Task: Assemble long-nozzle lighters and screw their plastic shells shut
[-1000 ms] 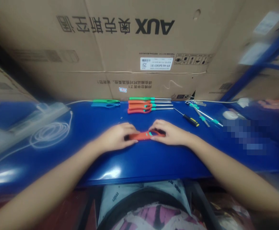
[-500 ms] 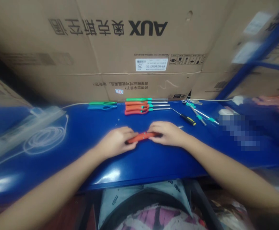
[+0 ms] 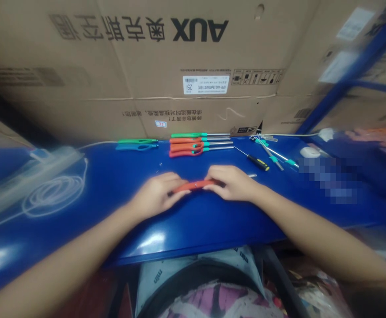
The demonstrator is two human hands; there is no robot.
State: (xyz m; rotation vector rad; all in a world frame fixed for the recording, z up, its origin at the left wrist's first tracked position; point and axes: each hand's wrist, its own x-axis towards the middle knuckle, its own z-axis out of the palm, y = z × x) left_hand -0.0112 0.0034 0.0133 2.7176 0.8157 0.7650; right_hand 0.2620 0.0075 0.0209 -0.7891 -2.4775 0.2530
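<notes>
Over the blue table, I hold an orange-red lighter handle (image 3: pixel 197 185) level between both hands. My left hand (image 3: pixel 161 191) is closed around its left end, thumb along the near side. The right end is in my right hand (image 3: pixel 229 183), with fingers on top and thumb below. My fingers hide both ends of the handle. Just past my right hand a short piece of metal rod (image 3: pixel 252 176) shows; whether it joins the handle I cannot tell. Behind my hands lie several long-neck lighters (image 3: pixel 186 151), green and orange-red, with metal tubes pointing right.
Green and blue handles (image 3: pixel 136 146) lie left of the lighters. A screwdriver (image 3: pixel 258 162) and loose metal tubes with green collars (image 3: pixel 274 160) lie to the right. A coiled white cable (image 3: pixel 55 194) is at left. A large cardboard box (image 3: pixel 153 66) stands along the table's back.
The orange-red handle has turned slightly in my hands, showing a narrower side. My left thumb now lies further along it. The whole view has shifted a little.
</notes>
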